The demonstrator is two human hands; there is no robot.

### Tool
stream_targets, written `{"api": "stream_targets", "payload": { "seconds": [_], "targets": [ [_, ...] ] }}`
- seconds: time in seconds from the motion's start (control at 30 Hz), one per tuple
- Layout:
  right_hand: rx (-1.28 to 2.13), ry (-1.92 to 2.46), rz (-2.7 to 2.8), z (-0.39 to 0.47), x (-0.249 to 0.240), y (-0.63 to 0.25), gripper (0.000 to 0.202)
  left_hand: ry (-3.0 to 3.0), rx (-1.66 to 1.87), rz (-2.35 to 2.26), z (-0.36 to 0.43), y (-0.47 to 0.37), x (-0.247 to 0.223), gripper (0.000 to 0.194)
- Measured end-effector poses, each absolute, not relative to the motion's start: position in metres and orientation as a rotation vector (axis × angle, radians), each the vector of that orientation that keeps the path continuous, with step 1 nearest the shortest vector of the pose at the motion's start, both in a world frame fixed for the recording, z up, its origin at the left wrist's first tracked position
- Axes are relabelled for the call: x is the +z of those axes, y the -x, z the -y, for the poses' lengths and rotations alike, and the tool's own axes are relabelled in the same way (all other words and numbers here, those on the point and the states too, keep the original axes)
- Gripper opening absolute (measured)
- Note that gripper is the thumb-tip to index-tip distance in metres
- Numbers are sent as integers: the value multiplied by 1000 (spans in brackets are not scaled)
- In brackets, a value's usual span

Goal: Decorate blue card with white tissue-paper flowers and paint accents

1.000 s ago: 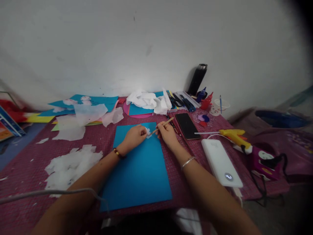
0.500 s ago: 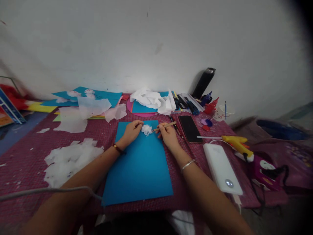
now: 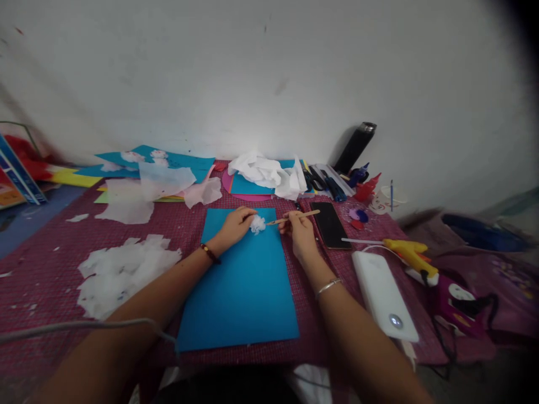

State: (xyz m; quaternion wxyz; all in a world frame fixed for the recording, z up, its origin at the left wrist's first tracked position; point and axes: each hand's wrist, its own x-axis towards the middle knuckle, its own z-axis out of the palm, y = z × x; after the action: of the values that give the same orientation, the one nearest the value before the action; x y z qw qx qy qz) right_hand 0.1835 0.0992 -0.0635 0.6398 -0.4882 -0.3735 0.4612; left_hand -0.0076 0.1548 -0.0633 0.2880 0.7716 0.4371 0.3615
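Note:
A blue sheet (image 3: 240, 292) lies on the table, with a small crumpled white paper ball (image 3: 257, 225) near its top edge. My left hand (image 3: 236, 225) rests on the sheet beside the ball, fingertips at its left side; whether they pinch anything is too small to tell. To the right of the ball, my right hand (image 3: 298, 229) is closed on a thin wooden stick (image 3: 309, 214). The stick's tip points left, close to the ball. A pile of torn white paper pieces (image 3: 122, 275) lies left of my left forearm.
Right of the sheet are a black phone (image 3: 330, 225), a white power bank (image 3: 384, 294) and a yellow glue gun (image 3: 408, 249). Crumpled white paper (image 3: 269, 173), scissors (image 3: 314, 179) and a black bottle (image 3: 356, 147) stand or lie at the back. A cable (image 3: 84, 325) crosses the lower left.
My right hand has moved slightly right with the stick, whose tip now shows apart from the ball. The left hand stays beside the ball. The view has shifted a little.

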Motion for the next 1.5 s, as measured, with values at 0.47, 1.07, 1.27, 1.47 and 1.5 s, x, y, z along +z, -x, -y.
{"api": "stream_targets", "payload": {
  "seconds": [0.47, 1.07, 1.27, 1.47, 1.5],
  "targets": [
    [802, 1232, 1272, -111, -79, -181, 26, -2167, 781, -1045, -153, 5, -62, 20],
    [879, 1184, 1244, -104, -73, -180, 30, -1978, 1025, -1413, -143, 13, -73, 25],
    [827, 1197, 1320, -106, -76, -181, 30, -1985, 930, -1339, -141, 13, -70, 29],
    [814, 1193, 1344, -105, -73, -181, 30, -1947, 907, -1260, -138, 12, -69, 32],
    [813, 1194, 1342, -104, -73, -181, 30, -1934, 914, -1249, -138, 12, -68, 32]
  ]
}}
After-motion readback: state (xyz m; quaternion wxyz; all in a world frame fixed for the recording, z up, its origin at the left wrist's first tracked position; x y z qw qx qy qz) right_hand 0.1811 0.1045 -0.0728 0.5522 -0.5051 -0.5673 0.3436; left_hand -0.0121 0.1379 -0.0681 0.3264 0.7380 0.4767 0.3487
